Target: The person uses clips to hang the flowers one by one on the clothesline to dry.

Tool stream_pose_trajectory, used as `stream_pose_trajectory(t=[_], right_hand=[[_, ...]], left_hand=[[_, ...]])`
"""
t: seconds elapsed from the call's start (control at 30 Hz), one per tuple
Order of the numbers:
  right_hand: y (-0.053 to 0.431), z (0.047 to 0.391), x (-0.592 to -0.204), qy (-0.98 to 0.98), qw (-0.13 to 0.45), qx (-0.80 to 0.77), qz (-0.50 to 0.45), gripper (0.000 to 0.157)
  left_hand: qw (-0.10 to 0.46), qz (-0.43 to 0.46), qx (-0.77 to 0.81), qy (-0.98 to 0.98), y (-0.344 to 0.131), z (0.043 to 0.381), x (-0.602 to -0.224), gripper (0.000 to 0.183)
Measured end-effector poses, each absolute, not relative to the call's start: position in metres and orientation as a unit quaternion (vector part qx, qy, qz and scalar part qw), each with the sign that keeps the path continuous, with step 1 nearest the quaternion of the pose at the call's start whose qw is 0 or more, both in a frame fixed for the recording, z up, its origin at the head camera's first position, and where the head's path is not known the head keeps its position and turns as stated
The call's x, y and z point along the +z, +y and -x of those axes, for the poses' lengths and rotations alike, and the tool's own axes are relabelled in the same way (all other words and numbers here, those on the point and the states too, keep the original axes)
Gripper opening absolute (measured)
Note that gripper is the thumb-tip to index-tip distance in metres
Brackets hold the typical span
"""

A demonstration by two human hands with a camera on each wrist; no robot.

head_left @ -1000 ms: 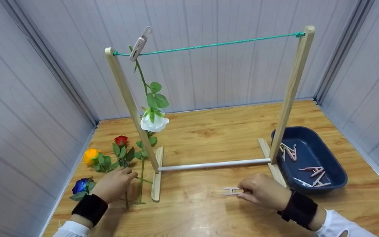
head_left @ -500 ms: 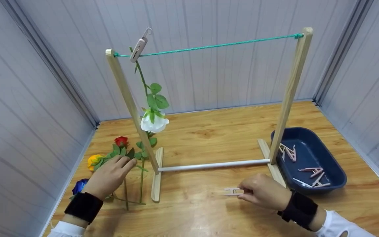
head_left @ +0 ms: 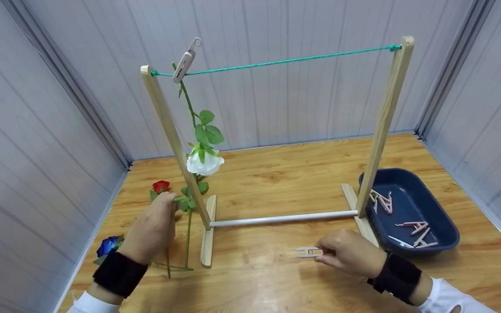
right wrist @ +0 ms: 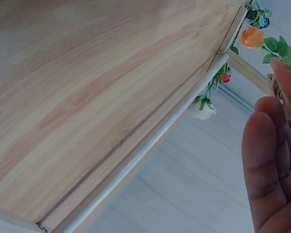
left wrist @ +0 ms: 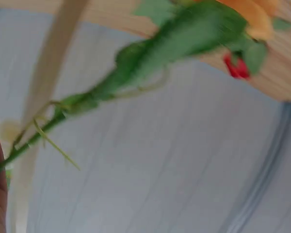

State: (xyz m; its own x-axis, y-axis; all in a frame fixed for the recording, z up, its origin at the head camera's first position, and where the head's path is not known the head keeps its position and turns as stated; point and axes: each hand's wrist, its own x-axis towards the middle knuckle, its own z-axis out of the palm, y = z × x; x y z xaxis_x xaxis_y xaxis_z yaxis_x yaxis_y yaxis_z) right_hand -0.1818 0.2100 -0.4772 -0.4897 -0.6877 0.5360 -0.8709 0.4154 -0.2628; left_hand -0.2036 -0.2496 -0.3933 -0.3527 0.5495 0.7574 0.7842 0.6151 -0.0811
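My left hand (head_left: pixel 152 228) grips the green stem (left wrist: pixel 51 121) of an orange-yellow rose. The bloom (left wrist: pixel 254 17) shows at the top of the left wrist view, but in the head view the hand hides it. Low over the table, my right hand (head_left: pixel 350 254) pinches a pale pink clothespin (head_left: pixel 308 252) between thumb and fingers. A white rose (head_left: pixel 205 163) hangs head down from the green rope (head_left: pixel 285 62), held there by another clothespin (head_left: pixel 184 67). Beside the left hand lie a red rose (head_left: pixel 161 186) and a blue rose (head_left: pixel 108 246) on the table.
Two wooden posts (head_left: pixel 383 121) carry the rope, joined low down by a white rod (head_left: pixel 285 218). Outside the right post stands a dark blue basin (head_left: pixel 400 200) with several clothespins (head_left: pixel 415 225). Pale panel walls (head_left: pixel 276 104) enclose the table on the back and sides.
The left hand has lifted the orange-yellow rose by its stem, and the bloom has left its spot near the red rose. The right hand with its clothespin stays almost still.
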Motion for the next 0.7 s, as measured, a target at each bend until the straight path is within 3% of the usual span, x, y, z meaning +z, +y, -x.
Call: stream_pose_trajectory(t=[0.17,0.7], right_hand=[[0.21,0.183,-0.476,-0.818,0.194,0.259,-0.476,0.015],[0.204,0.196,-0.431,-0.787,0.249,0.271,-0.495,0.015]], left_hand=[[0.359,0.381,-0.284,-0.804,-0.226,0.197,-0.382,0.017],[0.23,0.35,-0.551,-0.722,-0.158,0.207,-0.337,0.026]])
